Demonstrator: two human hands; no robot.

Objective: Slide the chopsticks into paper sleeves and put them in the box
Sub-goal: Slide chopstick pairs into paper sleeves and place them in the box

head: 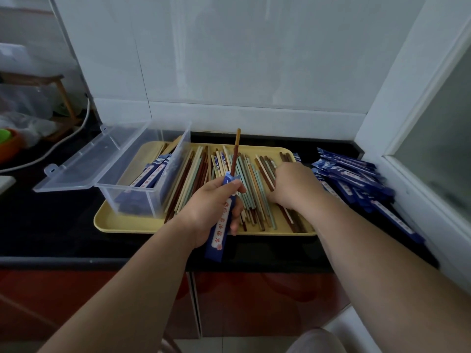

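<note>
Blue paper sleeve (221, 233), light and crushable, is gripped near its mouth by the curled fingers of the left hand (211, 200), with one stiff brown chopstick (235, 154) poking out. Smooth loose chopsticks (198, 174) fill the yellow tray (122, 222) under the right hand (293, 184), and I cannot tell whether its fingers hold one. A pinch near one end probably suits these best.

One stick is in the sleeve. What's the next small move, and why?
Probably have the right hand pinch a matching brown stick from the loose chopsticks on the tray and bring it to the blue sleeve. The left hand grips that sleeve with only one brown chopstick poking out, and the right hand lies on the pile.
</note>
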